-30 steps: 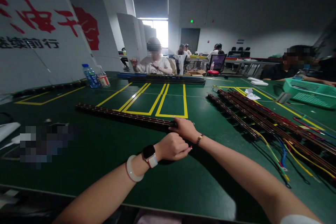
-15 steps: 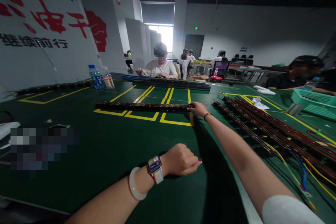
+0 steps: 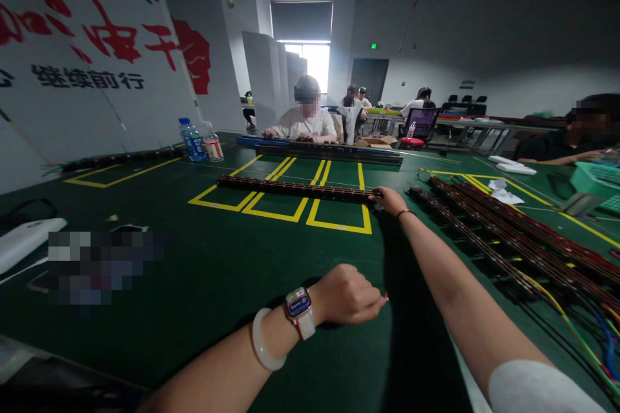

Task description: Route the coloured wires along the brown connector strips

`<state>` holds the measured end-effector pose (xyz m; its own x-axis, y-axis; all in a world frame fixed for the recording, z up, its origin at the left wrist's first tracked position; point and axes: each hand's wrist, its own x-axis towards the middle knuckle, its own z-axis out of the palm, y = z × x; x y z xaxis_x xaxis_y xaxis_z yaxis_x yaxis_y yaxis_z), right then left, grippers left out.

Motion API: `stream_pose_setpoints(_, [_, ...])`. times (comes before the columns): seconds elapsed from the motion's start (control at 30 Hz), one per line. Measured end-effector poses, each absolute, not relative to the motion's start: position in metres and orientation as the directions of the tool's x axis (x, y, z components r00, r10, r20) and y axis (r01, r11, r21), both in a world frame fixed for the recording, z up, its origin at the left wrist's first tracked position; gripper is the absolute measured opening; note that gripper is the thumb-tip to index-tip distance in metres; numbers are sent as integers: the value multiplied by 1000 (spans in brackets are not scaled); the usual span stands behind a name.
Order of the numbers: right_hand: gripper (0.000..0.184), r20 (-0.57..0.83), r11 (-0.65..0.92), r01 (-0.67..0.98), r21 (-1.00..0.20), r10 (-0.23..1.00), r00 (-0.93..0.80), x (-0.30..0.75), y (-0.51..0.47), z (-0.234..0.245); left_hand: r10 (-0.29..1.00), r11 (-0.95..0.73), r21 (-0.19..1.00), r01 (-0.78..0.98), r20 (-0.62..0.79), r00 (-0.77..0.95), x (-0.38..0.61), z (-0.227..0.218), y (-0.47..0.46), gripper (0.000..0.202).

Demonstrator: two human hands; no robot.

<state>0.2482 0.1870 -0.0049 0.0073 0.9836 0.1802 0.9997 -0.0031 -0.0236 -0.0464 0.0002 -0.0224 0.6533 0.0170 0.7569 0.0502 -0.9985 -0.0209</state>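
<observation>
My right hand (image 3: 387, 201) reaches forward, its fingers closed around the right end of a long, thin dark strip with brown wires (image 3: 295, 189). The strip lies crosswise over yellow tape outlines (image 3: 271, 213) on the green table (image 3: 213, 316). Closer to me, my left hand (image 3: 349, 295) is curled into a fist just above the table or resting on it. A tiny reddish-white spot shows at its fingertips, too small to name. On the left wrist are a watch (image 3: 298, 303) and a white bangle (image 3: 264, 339).
Several similar wired strips (image 3: 504, 239) with coloured cables lie at right, near a green basket (image 3: 595, 179). Two bottles (image 3: 194, 142) stand back left. A white device (image 3: 33, 239) lies at left. Another person (image 3: 310, 119) sits opposite, behind long dark rails (image 3: 329, 152).
The strip's left end has swung away from me and rightward across the tape, with my right hand still on the other end. The view has turned slightly left. My left hand stays a fist.
</observation>
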Motion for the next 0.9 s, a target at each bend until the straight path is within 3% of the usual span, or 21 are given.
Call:
stream_pose_setpoints(0.23, [56,269,-165,977,133,955,125,252,176,-5,31,-998,-12,61,756,654,-45,-25,-1,29])
stream_pose_setpoints(0.4, [60,280,-310,930,199,927,249,280,149,24,65,-998,33,60,744,665,-45,-26,-1,29])
stream_pose_setpoints(0.57, [69,171,-511,823,249,859,482,334,94,62,73,-997,55,48,757,650,-45,-25,-2,32])
stream_pose_setpoints(0.77, [84,3,-577,778,247,804,595,366,29,69,106,-994,92,56,728,678,-45,-26,-2,35])
stream_pose_setpoints(0.9, [62,-19,-578,790,203,805,594,361,10,63,123,-992,108,64,728,674,-45,-28,-2,34])
